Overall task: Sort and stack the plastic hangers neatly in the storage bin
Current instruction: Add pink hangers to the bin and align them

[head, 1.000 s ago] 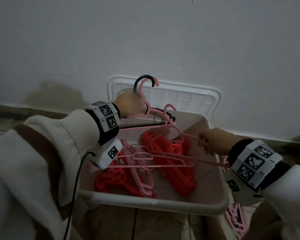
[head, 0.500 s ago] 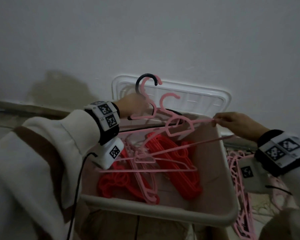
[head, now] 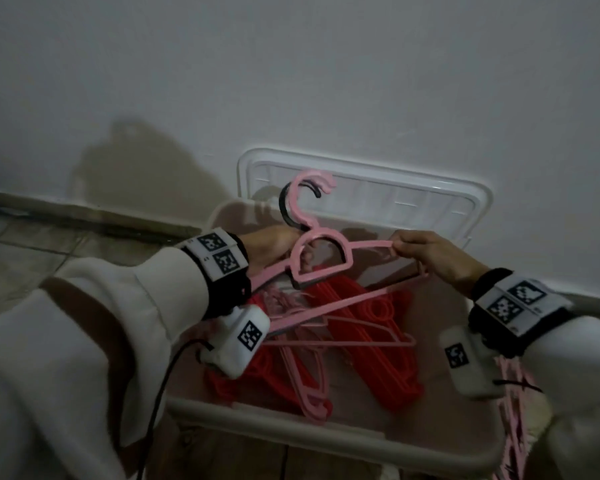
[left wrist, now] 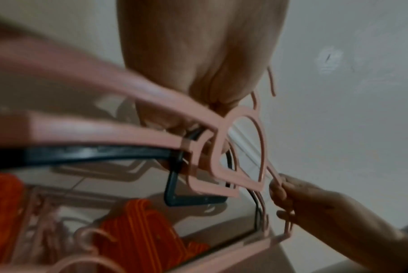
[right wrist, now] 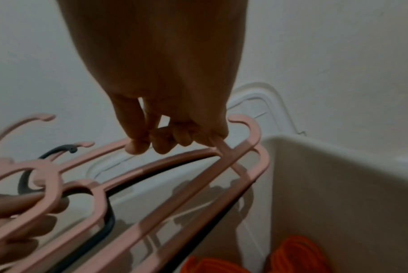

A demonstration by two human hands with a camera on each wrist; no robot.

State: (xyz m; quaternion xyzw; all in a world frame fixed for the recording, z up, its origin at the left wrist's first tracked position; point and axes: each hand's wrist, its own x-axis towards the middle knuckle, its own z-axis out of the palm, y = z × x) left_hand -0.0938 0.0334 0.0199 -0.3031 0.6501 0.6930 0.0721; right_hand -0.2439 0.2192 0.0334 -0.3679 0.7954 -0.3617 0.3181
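Note:
Over the pale storage bin point(head: 326, 441) my left hand point(head: 284, 244) grips a bundle of hangers by their necks: pink hangers and a black hanger point(head: 284, 206) whose hook shows behind them. The front pink hanger point(head: 371, 244) lies flat against the bundle. My right hand point(head: 400, 244) pinches the end of its right shoulder. The right wrist view shows my curled fingers point(right wrist: 163, 140) on that pink hanger point(right wrist: 252, 144) above the black hanger point(right wrist: 55, 149). In the left wrist view the left hand point(left wrist: 221, 103) holds the pink loop point(left wrist: 242, 112) and black bar point(left wrist: 93, 153).
Inside the bin lie red hangers point(head: 378, 334) in two piles and loose pink hangers point(head: 309, 375). The clear lid point(head: 395, 199) leans on the white wall behind the bin. More pink hangers point(head: 513, 427) lie on the floor right of the bin.
My right hand has lifted its pink hanger out of the bin and brought it left against the bundle in my left hand. Its hook now overlaps the black hook.

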